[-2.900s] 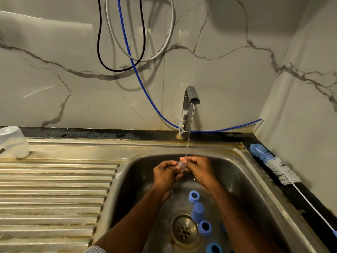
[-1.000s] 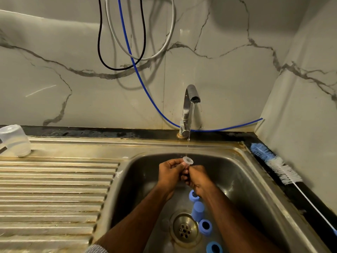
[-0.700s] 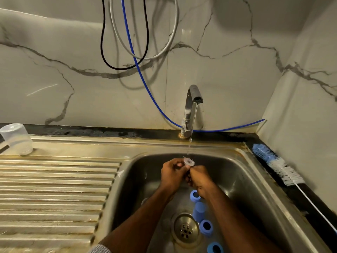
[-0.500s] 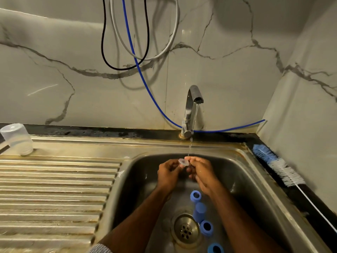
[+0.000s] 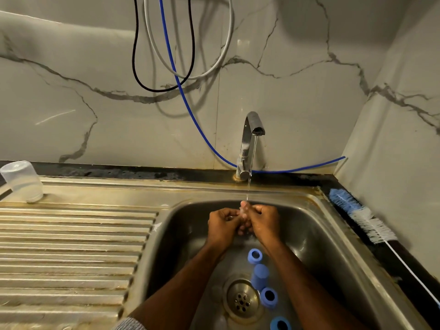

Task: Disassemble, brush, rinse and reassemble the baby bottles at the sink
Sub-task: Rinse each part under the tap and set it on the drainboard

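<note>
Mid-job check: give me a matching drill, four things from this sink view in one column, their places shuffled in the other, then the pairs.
Things:
1. clear cup
2. bottle brush
3. blue rings
4. small clear part

Places:
A. in the basin by the drain
B. between both hands, under the tap stream
C. upside down at the drainboard's far left corner
D. on the dark ledge right of the sink

Pairs: 1-C, 2-D, 3-A, 4-B

A small clear piece (image 5: 243, 210) between both hands is mostly hidden by fingers; the lowest blue ring (image 5: 280, 324) is cut off by the bottom edge.
</note>
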Motion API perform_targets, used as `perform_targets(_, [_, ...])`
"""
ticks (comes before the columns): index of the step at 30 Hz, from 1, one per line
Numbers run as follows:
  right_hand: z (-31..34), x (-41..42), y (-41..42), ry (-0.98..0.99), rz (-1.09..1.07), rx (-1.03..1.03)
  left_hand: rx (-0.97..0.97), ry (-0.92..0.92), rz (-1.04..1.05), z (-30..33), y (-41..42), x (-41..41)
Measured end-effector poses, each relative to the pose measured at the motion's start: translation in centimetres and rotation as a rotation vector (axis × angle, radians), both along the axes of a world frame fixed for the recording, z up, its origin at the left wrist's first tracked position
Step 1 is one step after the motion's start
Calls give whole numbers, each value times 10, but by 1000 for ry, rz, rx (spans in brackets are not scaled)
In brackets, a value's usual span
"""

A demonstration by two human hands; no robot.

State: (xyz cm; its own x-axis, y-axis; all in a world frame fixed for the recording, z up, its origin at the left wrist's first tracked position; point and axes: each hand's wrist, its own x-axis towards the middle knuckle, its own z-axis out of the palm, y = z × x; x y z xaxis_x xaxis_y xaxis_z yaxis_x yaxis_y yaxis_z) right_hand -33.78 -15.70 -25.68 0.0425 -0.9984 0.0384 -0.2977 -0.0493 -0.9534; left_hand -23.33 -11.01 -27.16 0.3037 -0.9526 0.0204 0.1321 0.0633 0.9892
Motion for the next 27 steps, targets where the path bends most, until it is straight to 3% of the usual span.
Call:
perform_targets(2, [1,-5,-2,-15,12,1,-1,52,-38,0,1,-2])
perform_targets(6, [10,-14,0,-251,205,79,6,162,41,-1,0,2])
perform_targets(8, [9,-14,-1,-175,220,48,0,110,26,-2,-1,5])
perform_targets(12, [-2,-9,-4,124,-22,-105,-6,10,-83,-3,3,1])
perform_targets(14, [-2,-6,-3,157,-55,-150,7,26,-89,-4,4,-1])
perform_targets(17, [7,-3,0,26,35,-60,30,92,-54,-5,3,-1])
perform_targets(22, [5,-15,-2,-180,358,122,28,118,17,-9,0,5])
perform_targets(27, [-1,-7,-5,-255,209,145,19,125,-16,-9,-2,6])
